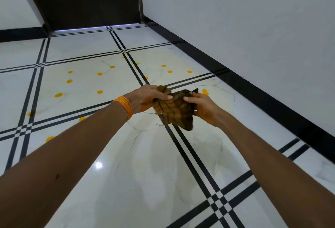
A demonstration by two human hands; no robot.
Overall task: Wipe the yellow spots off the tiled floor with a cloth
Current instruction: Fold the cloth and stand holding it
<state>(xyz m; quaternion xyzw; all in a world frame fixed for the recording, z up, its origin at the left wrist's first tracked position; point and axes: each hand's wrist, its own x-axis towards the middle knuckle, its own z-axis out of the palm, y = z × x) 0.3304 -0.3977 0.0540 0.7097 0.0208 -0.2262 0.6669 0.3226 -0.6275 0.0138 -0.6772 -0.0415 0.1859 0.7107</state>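
Note:
A brown checked cloth (175,109), stained yellowish, hangs in the air between both hands above the floor. My left hand (145,99), with an orange thread band at the wrist, grips its upper left edge. My right hand (201,107) grips its right side. Several yellow spots (100,73) dot the white tiled floor (145,164) beyond and to the left of my hands. One larger yellow spot (205,92) lies just past my right hand. More yellow spots (49,139) sit near my left forearm.
Black double lines (190,157) cross the white tiles. A white wall (253,28) with black skirting runs along the right. A dark door (87,1) stands at the far end, with another wall at the far left. A faint yellowish smear tints the tile near the right wall.

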